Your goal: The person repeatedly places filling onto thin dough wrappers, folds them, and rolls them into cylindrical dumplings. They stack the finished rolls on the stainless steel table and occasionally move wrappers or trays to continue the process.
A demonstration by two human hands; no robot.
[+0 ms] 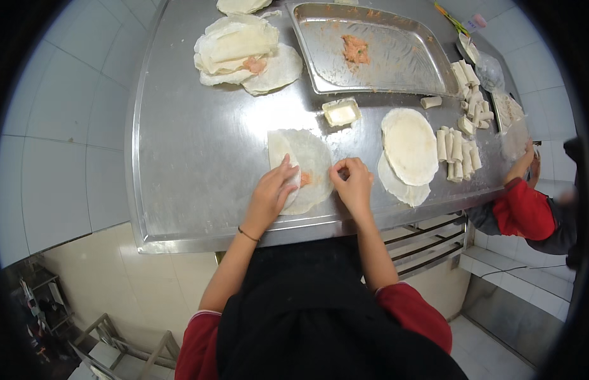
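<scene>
A round, thin dough wrapper [315, 147] lies on the steel table before me, its left side folded inward over part of an orange-pink filling [305, 179]. My left hand [274, 185] rests on that folded flap with its fingers on the dough. At the wrapper's right edge is my right hand [352, 180], thumb and forefinger curled together; whether they pinch the edge cannot be told. Just above the wrapper stands a small rectangular tub [342, 112] with pale contents. To the right of my right hand lies a stack of round wrappers [410, 147].
A large steel tray [394, 57] with some filling lies at the back. More wrappers [237, 45] are piled back left. Several rolled pieces [457, 152] sit at the right, near another person's hand [522, 161]. The steel table's raised front edge [190, 242] runs close to me.
</scene>
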